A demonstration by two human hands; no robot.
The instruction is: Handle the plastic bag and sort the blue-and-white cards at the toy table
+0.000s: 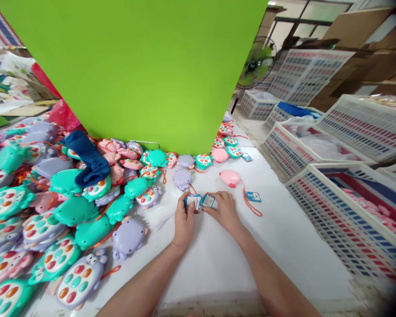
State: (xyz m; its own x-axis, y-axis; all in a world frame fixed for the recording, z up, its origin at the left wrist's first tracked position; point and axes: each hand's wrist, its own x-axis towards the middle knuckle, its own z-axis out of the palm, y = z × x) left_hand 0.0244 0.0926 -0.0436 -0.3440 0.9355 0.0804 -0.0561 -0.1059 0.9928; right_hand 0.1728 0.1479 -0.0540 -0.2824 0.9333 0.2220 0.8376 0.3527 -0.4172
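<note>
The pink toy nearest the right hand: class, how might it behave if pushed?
The pink toy might rock, given its rounded shell. Its smooth-looking surface may slide easily. The looped orange cord beside it looks floppy.

We counted two hands, one left hand (185, 216) and one right hand (225, 212), and in them several blue tags (193, 203) that overlapped too much for us to number. Two loose tags (253, 197) lay on one white table (214, 259). We found one pink toy (230, 177) on its own and dozens of heaped toys (75, 210), too buried to total. We also made out one dark blue cloth (89, 158), one green panel (141, 79), one fan (252, 66) and at least five white crates (336, 233).
</note>
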